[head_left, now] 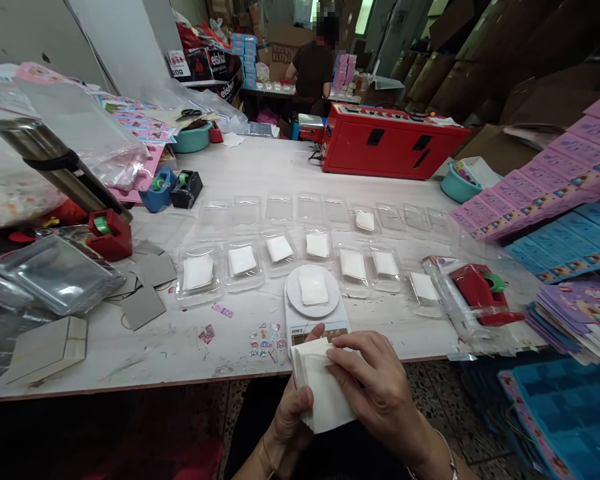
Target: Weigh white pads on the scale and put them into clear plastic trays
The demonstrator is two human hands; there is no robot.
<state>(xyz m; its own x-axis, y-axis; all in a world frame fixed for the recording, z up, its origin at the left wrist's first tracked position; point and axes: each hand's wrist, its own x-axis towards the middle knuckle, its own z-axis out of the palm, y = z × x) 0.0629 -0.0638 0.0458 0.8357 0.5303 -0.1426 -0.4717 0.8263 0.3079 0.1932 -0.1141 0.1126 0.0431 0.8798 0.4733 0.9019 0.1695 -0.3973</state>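
Note:
My left hand (293, 417) grips a thick stack of white paper squares (323, 390) from below, at the table's near edge. My right hand (375, 387) lies on top of the stack, its fingers pinching the upper sheets. Just beyond the stack stands a small white kitchen scale (313, 300) with a little pile of white squares on its round plate. Behind the scale run two rows of clear plastic trays (280, 250); several in the near row hold white squares, and the far row is mostly bare apart from one.
Red tape dispensers sit at the left (107, 233) and the right (483, 287). Grey cardboard pieces (145, 287) and plastic bags lie left. Pink and blue card packs (545, 180) pile up right. A red machine (390, 140) stands at the back; a person works beyond it.

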